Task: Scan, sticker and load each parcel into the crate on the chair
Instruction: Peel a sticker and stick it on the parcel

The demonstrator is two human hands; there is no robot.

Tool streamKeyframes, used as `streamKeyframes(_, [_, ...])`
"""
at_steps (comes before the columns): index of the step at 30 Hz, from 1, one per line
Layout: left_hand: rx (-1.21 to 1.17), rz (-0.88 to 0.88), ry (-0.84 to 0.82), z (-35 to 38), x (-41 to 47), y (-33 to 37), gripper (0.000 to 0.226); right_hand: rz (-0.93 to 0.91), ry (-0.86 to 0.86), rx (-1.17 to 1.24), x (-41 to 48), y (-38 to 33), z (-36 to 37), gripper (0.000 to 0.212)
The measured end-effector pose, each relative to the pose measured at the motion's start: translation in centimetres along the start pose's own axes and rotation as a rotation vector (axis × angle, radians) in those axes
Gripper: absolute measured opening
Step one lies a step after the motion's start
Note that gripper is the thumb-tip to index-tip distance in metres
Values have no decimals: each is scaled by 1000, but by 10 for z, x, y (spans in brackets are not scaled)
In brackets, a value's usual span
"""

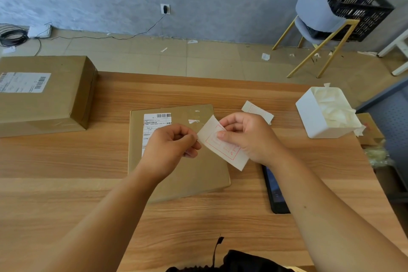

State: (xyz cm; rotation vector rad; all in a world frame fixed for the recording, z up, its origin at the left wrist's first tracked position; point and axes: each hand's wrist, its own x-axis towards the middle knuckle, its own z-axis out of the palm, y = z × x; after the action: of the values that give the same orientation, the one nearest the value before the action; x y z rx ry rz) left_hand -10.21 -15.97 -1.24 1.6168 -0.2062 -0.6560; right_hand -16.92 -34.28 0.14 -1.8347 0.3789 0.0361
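A flat brown parcel with a white shipping label lies on the wooden table in front of me. Above it I hold a pale sticker sheet printed with a red square. My right hand grips its right side with the thumb on top. My left hand pinches the sheet's left corner. A larger brown parcel with its own label sits at the table's left. The black crate stands on the grey chair at the far right by the wall.
A white bin holding several peeled backings stands at the right of the table, with spare stickers beside it. A dark phone-like device lies under my right forearm. Paper scraps litter the floor; cables run along the wall.
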Motion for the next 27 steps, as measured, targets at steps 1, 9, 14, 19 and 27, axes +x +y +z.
streamKeyframes(1, [-7,-1,-3,0,0,1,20,1,-1,-7,1,0,-1,14])
streamKeyframes(9, [-66,14,-41,2,4,4,22,4,3,-30,5,0,-5,13])
streamKeyframes(14, [-99,16,-65,1,7,1,21,19,6,-33,8,0,-6,13])
streamKeyframes(19, [-106,23,-77,1,9,0,26,32,16,-37,9,1,-4,14])
streamKeyframes(27, [-99,49,-14,0,11,-1,19,9,375,-126,6,11,9,22])
